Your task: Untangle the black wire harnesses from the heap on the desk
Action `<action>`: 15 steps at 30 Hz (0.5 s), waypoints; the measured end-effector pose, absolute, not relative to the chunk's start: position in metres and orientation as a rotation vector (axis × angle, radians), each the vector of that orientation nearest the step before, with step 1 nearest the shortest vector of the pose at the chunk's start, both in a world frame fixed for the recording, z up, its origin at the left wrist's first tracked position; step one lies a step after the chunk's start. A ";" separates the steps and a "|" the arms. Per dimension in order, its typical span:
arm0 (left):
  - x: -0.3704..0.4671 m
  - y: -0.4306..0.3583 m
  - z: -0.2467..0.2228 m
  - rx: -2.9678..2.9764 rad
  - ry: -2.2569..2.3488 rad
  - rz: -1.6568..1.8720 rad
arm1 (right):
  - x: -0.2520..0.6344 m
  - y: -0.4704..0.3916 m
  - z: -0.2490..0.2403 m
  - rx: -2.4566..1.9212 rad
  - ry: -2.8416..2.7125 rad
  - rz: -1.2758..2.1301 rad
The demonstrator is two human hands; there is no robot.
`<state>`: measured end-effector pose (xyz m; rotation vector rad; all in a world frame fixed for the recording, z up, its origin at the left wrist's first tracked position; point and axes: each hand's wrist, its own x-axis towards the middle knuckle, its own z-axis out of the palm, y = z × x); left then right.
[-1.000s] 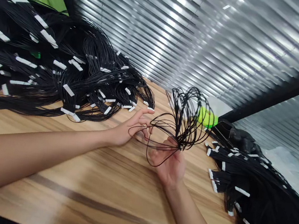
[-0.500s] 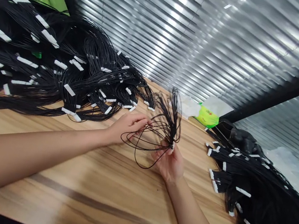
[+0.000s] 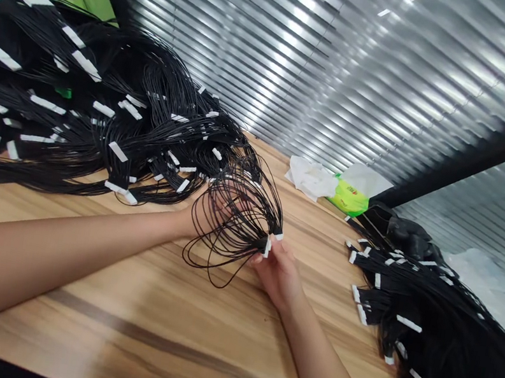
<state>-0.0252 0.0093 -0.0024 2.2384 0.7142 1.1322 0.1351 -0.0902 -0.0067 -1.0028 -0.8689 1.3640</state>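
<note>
A wire harness (image 3: 241,216) of thin black wires with white connectors is looped between my hands above the wooden table. With fingers and thumb, my right hand (image 3: 282,271) pinches its connector end, where two white connectors (image 3: 268,246) show close together. My left hand (image 3: 213,208) is behind the looped wires on the left, and its fingers are mostly covered by them, so their grip cannot be made out. Just beyond the left hand lies a big heap of black wire harnesses (image 3: 151,101) with white connectors.
Another pile of black harnesses (image 3: 461,333) covers the table's right side. At the back edge are white tissue (image 3: 312,178) and a green and yellow packet (image 3: 351,196). A ribbed metallic wall (image 3: 279,58) rises behind the wooden table (image 3: 171,330).
The wires, upright and blurred before, now bend over leftward into round loops covering my left hand. My right hand has shifted slightly left, and two connectors now show at its fingers.
</note>
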 end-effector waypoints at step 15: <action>-0.021 0.000 0.003 2.005 0.456 1.083 | 0.116 -0.110 -0.013 -1.030 -1.085 1.127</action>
